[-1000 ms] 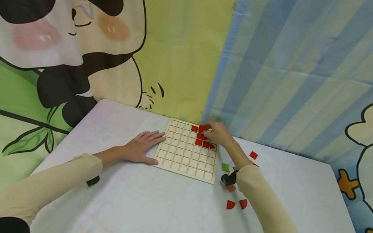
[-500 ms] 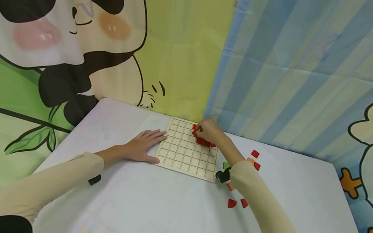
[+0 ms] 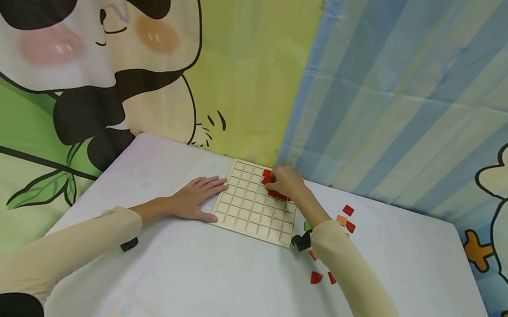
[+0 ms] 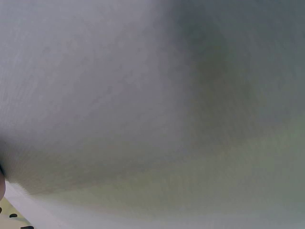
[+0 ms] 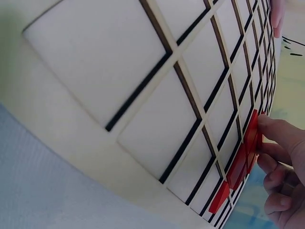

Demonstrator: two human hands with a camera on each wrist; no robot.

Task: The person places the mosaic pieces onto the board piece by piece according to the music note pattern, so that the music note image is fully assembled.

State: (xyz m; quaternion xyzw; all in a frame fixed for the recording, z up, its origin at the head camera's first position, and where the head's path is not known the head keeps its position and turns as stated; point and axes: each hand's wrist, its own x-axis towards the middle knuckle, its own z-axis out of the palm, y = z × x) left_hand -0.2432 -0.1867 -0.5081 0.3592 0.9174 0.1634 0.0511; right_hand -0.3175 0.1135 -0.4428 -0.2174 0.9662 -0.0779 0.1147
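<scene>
A wooden grid board (image 3: 247,213) lies on the white table. My left hand (image 3: 194,199) rests on the board's left edge with fingers spread. At the board's upper right, my right hand (image 3: 286,181) pinches a red tile (image 3: 266,180) between thumb and fingers, low over the grid. Just behind it sits another red tile (image 3: 267,173). In the right wrist view, more red tiles (image 5: 237,174) lie in cells beside the right hand (image 5: 281,157), which partly hides them in the head view. The left wrist view is mostly blurred pale surface.
Right of the board lie loose tiles: a red square (image 3: 348,210), an orange piece (image 3: 342,220), a green piece (image 3: 307,226) and a red quarter-round piece (image 3: 316,278). The right forearm covers some of them. A printed curtain (image 3: 255,74) hangs behind the table.
My right hand has moved slightly left and nearer with its red tile, from the board's back row to the cell just in front of the other red tile. The left hand has stayed put.
</scene>
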